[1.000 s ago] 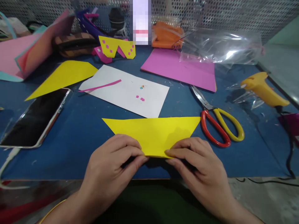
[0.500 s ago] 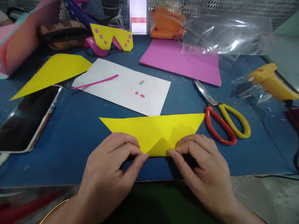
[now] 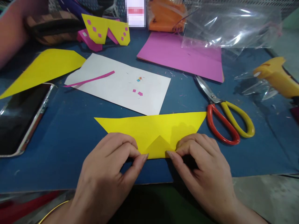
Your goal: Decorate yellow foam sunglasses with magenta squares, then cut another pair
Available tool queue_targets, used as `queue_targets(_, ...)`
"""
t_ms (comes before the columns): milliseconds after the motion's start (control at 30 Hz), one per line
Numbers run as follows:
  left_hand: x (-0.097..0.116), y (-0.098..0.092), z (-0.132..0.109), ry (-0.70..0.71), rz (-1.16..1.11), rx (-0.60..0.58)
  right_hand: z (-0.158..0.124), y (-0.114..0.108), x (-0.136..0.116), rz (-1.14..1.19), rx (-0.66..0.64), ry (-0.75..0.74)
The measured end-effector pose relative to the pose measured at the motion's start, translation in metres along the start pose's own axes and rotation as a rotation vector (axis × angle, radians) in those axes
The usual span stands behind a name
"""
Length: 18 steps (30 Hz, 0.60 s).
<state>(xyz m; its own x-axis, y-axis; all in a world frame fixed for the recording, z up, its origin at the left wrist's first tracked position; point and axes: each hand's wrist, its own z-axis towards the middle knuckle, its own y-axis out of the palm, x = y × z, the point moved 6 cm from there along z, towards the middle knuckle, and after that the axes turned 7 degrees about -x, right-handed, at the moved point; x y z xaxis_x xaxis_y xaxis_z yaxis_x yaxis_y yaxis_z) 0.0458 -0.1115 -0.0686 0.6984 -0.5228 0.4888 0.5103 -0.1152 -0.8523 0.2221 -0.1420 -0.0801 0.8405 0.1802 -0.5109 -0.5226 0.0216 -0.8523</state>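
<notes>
I have both hands low on the blue mat, close together. Left hand: thumb and forefinger pinch the near edge of the yellow paper, and the other fingers curl on top of it. Right hand: same pinch on the same edge, fingers bunched. Between the two sets of fingertips sits a small triangular flap, folded up onto the paper with its tip pointing away from the hands. The paper lies flat, long edge on the far side, its corners reaching out past both hands.

Just past the right hand, on its outer side, are scissors with red and yellow handles, right beside the paper's right corner. Ahead of the left hand is a white sheet carrying a pink strip, its near corner meeting the paper's far edge. Well left of the left hand is a phone with a dark screen. Farther ahead of the right hand is a pink sheet, and a glue gun lies well off to the right.
</notes>
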Motion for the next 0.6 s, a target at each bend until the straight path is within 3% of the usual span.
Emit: queue_targets(600, -0.0004, -0.0007, -0.0002, -0.002, 0.063, 0.016, -0.0012, -0.0011, 0.0033, -0.001, 0.004, 0.046)
